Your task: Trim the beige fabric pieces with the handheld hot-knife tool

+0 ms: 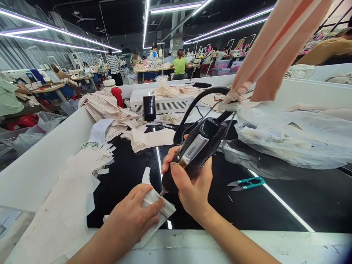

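Observation:
My left hand [134, 216] lies flat, fingers spread, pressing a small folded piece of cream fabric [162, 211] onto the black glossy table [247, 209] near its front edge. My right hand [189, 183] is wrapped round a black and silver handheld tool [192, 150], held tilted with its thin metal tip touching the fabric just beyond my left fingertips. A black cable [198, 99] loops up from the back of the tool.
Teal thread snips [246, 183] lie right of my hands. Clear plastic bags of fabric [294, 139] fill the right side. Cream cut pieces [90, 161] and stacked fabric [110, 110] sit left. A white machine [162, 102] stands behind; striped fabric [275, 47] hangs above. Other workers sit beyond.

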Demonstrator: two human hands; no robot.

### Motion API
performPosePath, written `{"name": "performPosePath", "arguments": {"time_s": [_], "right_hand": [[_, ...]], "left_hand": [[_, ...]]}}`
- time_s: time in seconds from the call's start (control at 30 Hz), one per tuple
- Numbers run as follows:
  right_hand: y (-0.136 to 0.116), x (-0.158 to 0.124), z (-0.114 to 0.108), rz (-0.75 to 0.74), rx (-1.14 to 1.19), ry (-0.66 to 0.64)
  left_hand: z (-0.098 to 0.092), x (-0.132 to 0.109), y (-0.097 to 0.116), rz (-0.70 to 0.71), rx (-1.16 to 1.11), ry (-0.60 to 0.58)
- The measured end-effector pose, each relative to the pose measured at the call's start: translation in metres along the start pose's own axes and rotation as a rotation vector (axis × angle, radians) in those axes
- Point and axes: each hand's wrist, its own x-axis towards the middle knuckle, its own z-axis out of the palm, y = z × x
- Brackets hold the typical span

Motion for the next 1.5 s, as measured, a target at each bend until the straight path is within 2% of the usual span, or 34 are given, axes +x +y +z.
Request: {"name": "performPosePath", "arguments": {"time_s": [0.13, 0.53, 0.83, 0.93, 1.07, 1.17, 1.27, 1.5], "right_hand": [[0.001, 0.001, 0.002, 0.0, -0.06, 0.016], [0.009, 0.005, 0.009, 0.005, -0.027, -0.001], [0.009, 0.003, 0.01, 0.012, -0.098, 0.036], [0.009, 0.003, 0.009, 0.001, -0.082, 0.014], [0.007, 0.003, 0.007, -0.009, -0.063, 0.004], [0.006, 0.002, 0.006, -0.01, -0.079, 0.013], [0.005, 0.002, 0.005, -0.005, -0.082, 0.008], [0.001, 0.001, 0.005, -0.007, -0.029, 0.006]], "left_hand": [[-0.001, 0.0, 0.001, -0.019, -0.009, 0.012], [0.002, 0.001, 0.001, -0.027, -0.014, 0.022], [-0.004, -0.001, 0.002, -0.033, -0.019, -0.05], [-0.011, 0.0, -0.005, -0.033, -0.039, -0.021], [-0.016, 0.009, -0.029, 0.041, -0.063, 0.03], [-0.016, 0.02, -0.048, 0.109, -0.144, -0.04], [-0.015, 0.025, -0.061, 0.118, -0.215, -0.105], [-0.019, 0.014, -0.066, 0.095, -0.243, -0.144]]}}
